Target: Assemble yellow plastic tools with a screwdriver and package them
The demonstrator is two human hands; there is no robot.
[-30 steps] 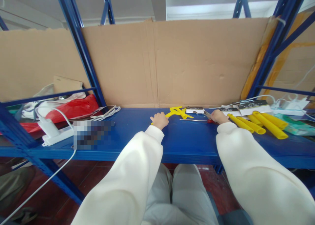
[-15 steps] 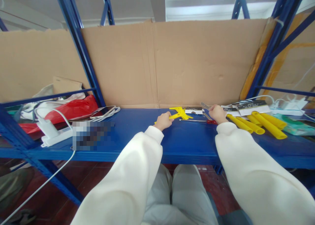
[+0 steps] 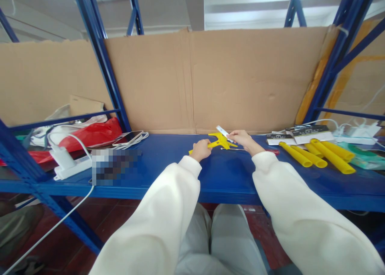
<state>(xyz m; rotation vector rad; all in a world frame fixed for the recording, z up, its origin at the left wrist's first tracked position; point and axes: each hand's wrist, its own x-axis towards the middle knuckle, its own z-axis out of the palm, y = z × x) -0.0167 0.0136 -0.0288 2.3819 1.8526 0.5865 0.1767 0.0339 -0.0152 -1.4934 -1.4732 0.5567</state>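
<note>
My left hand (image 3: 201,150) is closed around the handle of a yellow plastic piece (image 3: 221,141) with several arms, near the middle of the blue shelf (image 3: 168,156). Just right of that piece, my right hand (image 3: 242,138) pinches a small flat whitish strip (image 3: 223,132), whose free end points up and left above the yellow arms. A screwdriver with a thin metal shaft and a red handle (image 3: 272,151) lies on the shelf, partly behind my right hand and sleeve.
Several yellow tubes (image 3: 333,156) lie at the right beside black-and-white boxes (image 3: 313,133) and a green packet (image 3: 365,156). Leftward are a white power strip (image 3: 72,168), a red bag (image 3: 93,134) and cables. Cardboard (image 3: 234,82) stands behind.
My right hand has moved left, carrying the strip over beside the yellow piece. The small box behind the screwdriver no longer shows there. My left hand keeps its hold.
</note>
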